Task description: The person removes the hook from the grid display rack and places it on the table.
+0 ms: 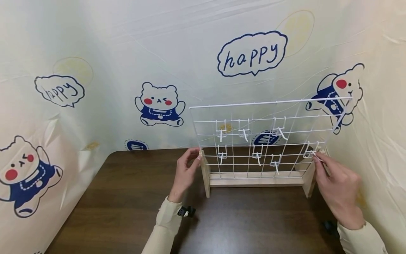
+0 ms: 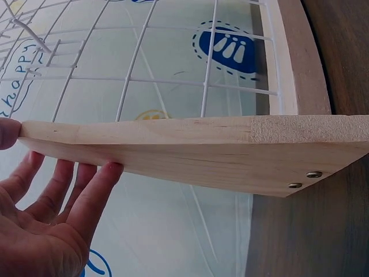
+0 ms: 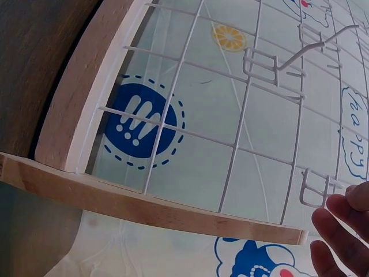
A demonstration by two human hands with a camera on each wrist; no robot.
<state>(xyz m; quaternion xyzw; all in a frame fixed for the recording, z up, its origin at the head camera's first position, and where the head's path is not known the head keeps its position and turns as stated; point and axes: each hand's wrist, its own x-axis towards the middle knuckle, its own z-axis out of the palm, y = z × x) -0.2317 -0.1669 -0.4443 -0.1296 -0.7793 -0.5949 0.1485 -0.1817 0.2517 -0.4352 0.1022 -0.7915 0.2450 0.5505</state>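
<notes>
A white wire grid (image 1: 234, 104) stands upright in a light wooden stand (image 1: 253, 181). My left hand (image 1: 185, 173) holds the upper end of the stand's left side panel (image 2: 190, 158), thumb on one side and fingertips against the outer face. At the grid's right end, my right hand (image 1: 339, 181) pinches a small white wire hook (image 3: 314, 187) between thumb and fingers. This hook sits at the grid wires near the right side panel (image 3: 173, 209); whether it is fully seated cannot be told. Several similar hooks (image 1: 244, 133) hang on the grid in two uneven rows.
The stand rests on a dark brown wooden table (image 1: 127, 197). Close behind and at both sides hangs a pale printed cloth (image 1: 177, 42) with bears and "happy" bubbles. Two screw heads (image 2: 313, 174) show on the left panel's outer face.
</notes>
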